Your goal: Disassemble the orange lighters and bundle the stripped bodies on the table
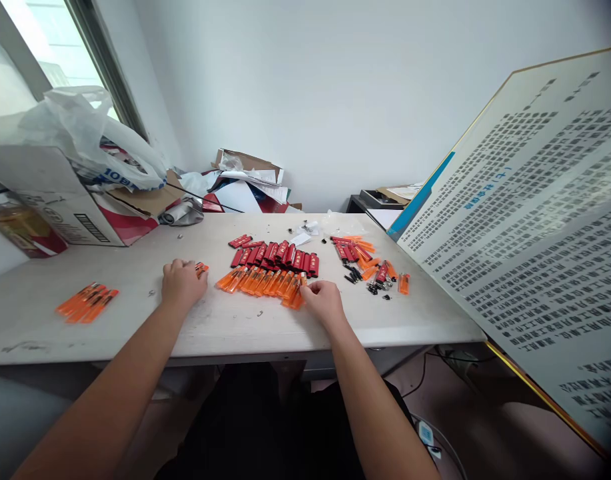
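Observation:
My left hand (182, 283) rests on the white table (135, 267), its fingers curled round an orange lighter (201, 269) whose tip sticks out to the right. My right hand (323, 300) lies at the right end of a row of orange lighters (258, 281) and pinches the last one of that row (299, 288). Just behind that row lies a row of red lighters (278, 254). Both forearms reach in from the bottom edge.
A small bunch of orange lighters (86, 302) lies at the table's left. Mixed red and orange lighters with small black parts (368, 263) lie to the right. Cardboard boxes and plastic bags (75, 180) crowd the back left. A large printed board (530, 227) leans at the right.

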`<act>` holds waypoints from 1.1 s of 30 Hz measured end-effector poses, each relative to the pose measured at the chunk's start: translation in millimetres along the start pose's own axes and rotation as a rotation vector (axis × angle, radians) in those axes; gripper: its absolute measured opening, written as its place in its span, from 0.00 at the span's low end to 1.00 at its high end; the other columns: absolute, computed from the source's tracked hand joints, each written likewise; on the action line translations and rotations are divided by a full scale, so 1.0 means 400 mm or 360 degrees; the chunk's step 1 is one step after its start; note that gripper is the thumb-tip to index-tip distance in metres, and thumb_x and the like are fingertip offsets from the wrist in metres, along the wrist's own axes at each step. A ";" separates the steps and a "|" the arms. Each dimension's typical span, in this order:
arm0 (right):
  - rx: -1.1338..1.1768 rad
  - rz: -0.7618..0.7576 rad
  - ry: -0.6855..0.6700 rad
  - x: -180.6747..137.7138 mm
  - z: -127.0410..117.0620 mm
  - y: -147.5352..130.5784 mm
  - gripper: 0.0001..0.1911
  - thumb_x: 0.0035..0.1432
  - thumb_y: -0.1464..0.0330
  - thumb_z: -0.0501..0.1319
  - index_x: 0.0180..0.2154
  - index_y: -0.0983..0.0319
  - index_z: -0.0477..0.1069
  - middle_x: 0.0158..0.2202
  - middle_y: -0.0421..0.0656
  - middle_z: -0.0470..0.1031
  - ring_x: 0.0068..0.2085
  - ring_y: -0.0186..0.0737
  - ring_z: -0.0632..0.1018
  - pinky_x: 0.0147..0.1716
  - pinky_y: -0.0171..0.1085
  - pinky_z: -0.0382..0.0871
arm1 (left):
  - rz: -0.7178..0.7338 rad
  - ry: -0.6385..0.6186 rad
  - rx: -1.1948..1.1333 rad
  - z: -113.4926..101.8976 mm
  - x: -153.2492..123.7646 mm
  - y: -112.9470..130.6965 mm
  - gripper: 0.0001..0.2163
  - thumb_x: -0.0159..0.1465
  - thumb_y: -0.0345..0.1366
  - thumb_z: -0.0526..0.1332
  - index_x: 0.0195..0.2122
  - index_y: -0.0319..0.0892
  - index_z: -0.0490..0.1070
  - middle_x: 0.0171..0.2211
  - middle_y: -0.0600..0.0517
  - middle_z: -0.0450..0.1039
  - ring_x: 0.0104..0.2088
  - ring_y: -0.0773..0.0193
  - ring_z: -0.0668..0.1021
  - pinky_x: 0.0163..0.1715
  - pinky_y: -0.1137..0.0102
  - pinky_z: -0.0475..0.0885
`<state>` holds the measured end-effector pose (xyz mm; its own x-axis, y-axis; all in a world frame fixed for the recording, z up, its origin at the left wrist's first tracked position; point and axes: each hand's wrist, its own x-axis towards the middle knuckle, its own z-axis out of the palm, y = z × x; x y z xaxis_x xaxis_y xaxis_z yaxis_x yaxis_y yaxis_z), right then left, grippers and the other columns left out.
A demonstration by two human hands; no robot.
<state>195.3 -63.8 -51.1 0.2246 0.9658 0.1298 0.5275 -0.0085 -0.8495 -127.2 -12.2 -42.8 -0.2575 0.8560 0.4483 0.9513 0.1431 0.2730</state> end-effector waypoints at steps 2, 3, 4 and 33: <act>0.0369 -0.0051 0.0106 -0.021 0.003 0.009 0.13 0.50 0.60 0.61 0.23 0.64 0.70 0.18 0.38 0.68 0.22 0.31 0.68 0.23 0.31 0.59 | 0.0017 0.0209 -0.0391 -0.016 -0.024 0.029 0.16 0.59 0.43 0.59 0.40 0.36 0.75 0.45 0.35 0.70 0.51 0.43 0.68 0.48 0.54 0.66; 0.0541 -0.0078 0.0141 -0.036 0.008 0.010 0.15 0.51 0.57 0.61 0.26 0.63 0.70 0.18 0.37 0.67 0.21 0.31 0.67 0.22 0.31 0.59 | 0.0025 0.0275 -0.0642 -0.024 -0.045 0.054 0.16 0.60 0.44 0.58 0.40 0.37 0.75 0.45 0.37 0.70 0.51 0.45 0.69 0.48 0.56 0.66; 0.0678 -0.0109 0.0157 -0.053 0.015 0.009 0.16 0.52 0.55 0.61 0.28 0.63 0.69 0.18 0.36 0.66 0.19 0.30 0.66 0.20 0.30 0.59 | 0.0030 0.0288 -0.0920 -0.030 -0.072 0.085 0.16 0.61 0.45 0.58 0.40 0.38 0.75 0.43 0.39 0.72 0.48 0.49 0.71 0.47 0.57 0.68; 0.1180 -0.0289 -0.0069 -0.137 0.089 -0.021 0.13 0.55 0.61 0.62 0.27 0.64 0.75 0.15 0.37 0.69 0.13 0.29 0.67 0.12 0.30 0.62 | -0.0368 -0.1108 -0.2763 0.004 -0.307 0.368 0.18 0.57 0.50 0.65 0.24 0.38 0.68 0.17 0.55 0.65 0.17 0.69 0.68 0.17 0.73 0.64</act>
<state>149.2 -107.5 -69.2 0.1462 0.9449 0.2929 -0.1384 0.3127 -0.9397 44.6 -95.4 -59.3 0.1907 0.9814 0.0241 -0.4071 0.0567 0.9116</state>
